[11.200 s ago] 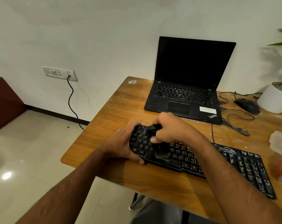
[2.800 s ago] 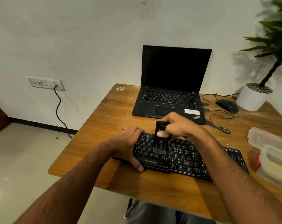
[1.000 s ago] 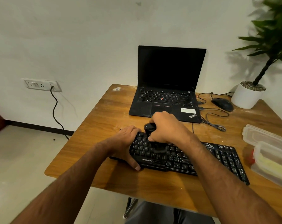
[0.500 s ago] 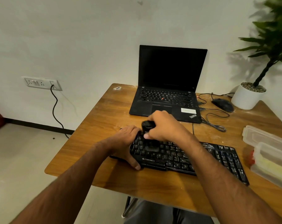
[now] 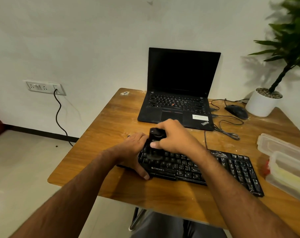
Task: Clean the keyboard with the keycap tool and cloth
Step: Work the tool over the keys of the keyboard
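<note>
Keyboard (image 5: 206, 169) on bench (image 5: 111, 127), in front of laptop (image 5: 178, 100). Left hand (image 5: 133, 152) clasps keyboard's left end, likely steadying it. Right hand (image 5: 173, 136) grips black cleaning tool (image 5: 154, 143) upright, tip on left keys, probably brushing. Cloth not visible.

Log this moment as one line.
left hand: holds keyboard end | right hand: grips brush tool on keys | cloth: unseen

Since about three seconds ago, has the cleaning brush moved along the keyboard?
Yes. The cleaning brush in the right hand shifted toward the keyboard's left end, nearer the left hand.
</note>
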A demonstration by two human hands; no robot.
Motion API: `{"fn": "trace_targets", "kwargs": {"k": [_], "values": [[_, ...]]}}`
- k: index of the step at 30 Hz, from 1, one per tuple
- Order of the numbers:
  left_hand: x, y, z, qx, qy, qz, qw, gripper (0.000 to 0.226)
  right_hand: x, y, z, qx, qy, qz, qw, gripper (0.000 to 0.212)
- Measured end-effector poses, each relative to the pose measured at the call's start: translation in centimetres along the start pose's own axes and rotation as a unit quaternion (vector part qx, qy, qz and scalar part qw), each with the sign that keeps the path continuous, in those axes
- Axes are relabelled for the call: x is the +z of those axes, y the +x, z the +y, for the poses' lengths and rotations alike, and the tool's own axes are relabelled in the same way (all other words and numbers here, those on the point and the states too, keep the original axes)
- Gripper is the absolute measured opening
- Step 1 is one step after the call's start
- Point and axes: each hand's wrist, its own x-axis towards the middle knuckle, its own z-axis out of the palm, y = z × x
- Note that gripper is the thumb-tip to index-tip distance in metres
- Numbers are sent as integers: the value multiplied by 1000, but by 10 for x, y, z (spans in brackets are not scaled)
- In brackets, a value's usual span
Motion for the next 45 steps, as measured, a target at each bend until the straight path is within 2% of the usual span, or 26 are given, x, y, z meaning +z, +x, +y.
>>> {"fn": "trace_targets", "kwargs": {"k": [4, 8, 10, 12, 15, 19, 21, 24, 26, 28, 35, 38, 41, 45], "values": [[1, -3, -1, 4, 6, 8, 1000, 130, 22, -3, 8, 19, 8, -8, 1000, 18], [3, 1, -2, -8, 2, -3, 1000, 139, -6, -10, 23, 62, -89, -67, 992, 31], [3, 3, -3, -11, 1, -9, 1000, 143, -13, -9, 23, 54, -121, -42, 990, 32], [3, 2, -4, -4, 1, -6, 1000, 141, -4, -5, 19, 29, -87, -5, 996, 26], [3, 1, -4, 11, 3, 8, 1000, 127, 21, 0, 12, -19, 0, -3, 1000, 14], [4, 2, -5, 20, -2, 13, 1000, 125, 35, -2, 20, -74, 85, 33, 993, 15], [4, 1, -6, 17, 5, 11, 1000, 131, 32, -5, 31, -34, 103, 43, 993, 14], [4, 0, -4, 4, 4, 3, 1000, 139, 13, -9, 43, 33, 32, -24, 999, 18], [4, 1, -4, -6, -1, -3, 1000, 140, 3, -10, 40, 28, -45, -45, 998, 21], [3, 2, -3, -7, 1, -5, 1000, 139, 4, -8, 35, 18, -55, -28, 998, 20], [2, 1, -3, -8, 2, -10, 1000, 141, 26, -9, 34, 5, 73, 67, 995, 15], [2, 2, -4, -13, -4, -12, 1000, 144, 20, -10, 34, 21, 37, 7, 999, 19], [4, 1, -6, -4, -6, -1, 1000, 141, 2, -5, 38, 48, 51, -71, 995, 17], [5, 1, -7, -3, -11, 0, 1000, 141, -9, 0, 46, 71, 150, -33, 986, 17]]}}
